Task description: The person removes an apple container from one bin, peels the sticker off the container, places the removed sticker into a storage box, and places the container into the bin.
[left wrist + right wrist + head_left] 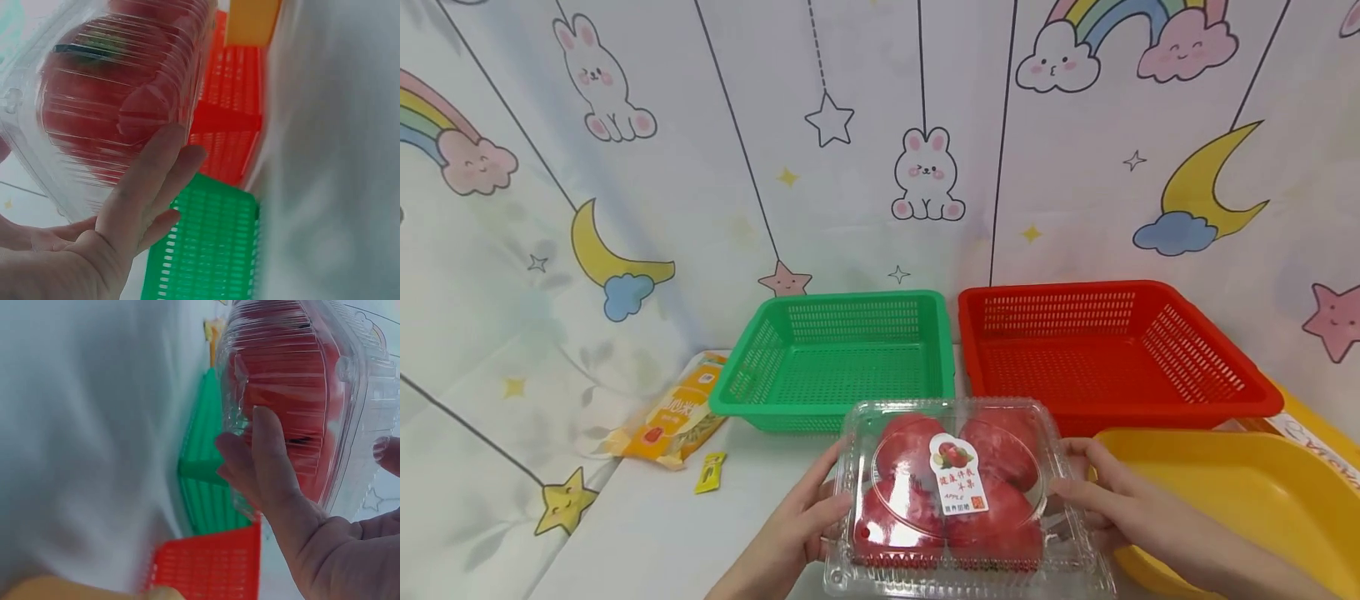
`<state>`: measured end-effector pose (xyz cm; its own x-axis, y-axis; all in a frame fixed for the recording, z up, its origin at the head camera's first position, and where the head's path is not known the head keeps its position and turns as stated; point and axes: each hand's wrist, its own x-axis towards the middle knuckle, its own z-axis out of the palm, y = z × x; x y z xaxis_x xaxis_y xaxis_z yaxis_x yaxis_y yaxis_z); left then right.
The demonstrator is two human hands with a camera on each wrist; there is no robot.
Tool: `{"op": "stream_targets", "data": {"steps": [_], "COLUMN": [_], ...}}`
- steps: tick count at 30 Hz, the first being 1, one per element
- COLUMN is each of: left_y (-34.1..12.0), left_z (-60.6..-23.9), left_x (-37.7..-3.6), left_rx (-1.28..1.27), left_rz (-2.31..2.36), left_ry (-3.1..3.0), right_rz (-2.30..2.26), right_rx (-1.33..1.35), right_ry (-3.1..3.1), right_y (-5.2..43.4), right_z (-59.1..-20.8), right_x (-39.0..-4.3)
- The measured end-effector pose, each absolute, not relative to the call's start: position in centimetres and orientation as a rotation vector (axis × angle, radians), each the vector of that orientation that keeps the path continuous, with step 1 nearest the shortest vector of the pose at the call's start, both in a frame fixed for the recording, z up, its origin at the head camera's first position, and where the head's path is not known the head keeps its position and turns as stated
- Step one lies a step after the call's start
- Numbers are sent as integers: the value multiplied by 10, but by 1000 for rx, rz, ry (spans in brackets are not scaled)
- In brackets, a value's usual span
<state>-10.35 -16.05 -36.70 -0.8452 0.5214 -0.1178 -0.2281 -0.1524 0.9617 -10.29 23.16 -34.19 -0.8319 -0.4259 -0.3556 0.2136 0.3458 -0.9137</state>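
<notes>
A clear plastic clamshell box of red apples (917, 521), with an apple label (957, 479) on its lid, is held up near the front of the table. My left hand (801, 521) grips its left side, thumb toward the lid and fingers against the side wall. On the other side, my right hand (1112, 492) grips the box the same way. In the left wrist view the fingers (140, 181) press along the ribbed wall. The right wrist view has the fingers (272, 456) against the opposite wall and the thumb by the lid edge.
Behind the box stand a green basket (842, 410) and a red basket (1120, 408). A yellow basin (1240, 492) sits at the right, partly behind the right forearm. An orange snack bag (681, 412) and a small yellow packet (710, 472) lie at the left. A patterned curtain hangs behind.
</notes>
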Motion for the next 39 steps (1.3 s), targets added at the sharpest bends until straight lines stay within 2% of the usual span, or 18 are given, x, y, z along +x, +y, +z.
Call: {"op": "stream_targets", "data": {"steps": [12, 29, 39], "left_y": [-164, -162, -162], "left_z": [-389, -409, -415], "left_x": [-99, -111, -119], "left_rx": [64, 55, 23], "left_rz": [1936, 1917, 1827], "left_ry": [1593, 1711, 1853], "right_rz": [-1630, -1608, -1543], "right_rx": [-39, -22, -53], "right_ry": [1900, 2062, 2152], "right_y": [216, 203, 204], "right_z": [-370, -389, -385], "right_x": [-100, -114, -117]}}
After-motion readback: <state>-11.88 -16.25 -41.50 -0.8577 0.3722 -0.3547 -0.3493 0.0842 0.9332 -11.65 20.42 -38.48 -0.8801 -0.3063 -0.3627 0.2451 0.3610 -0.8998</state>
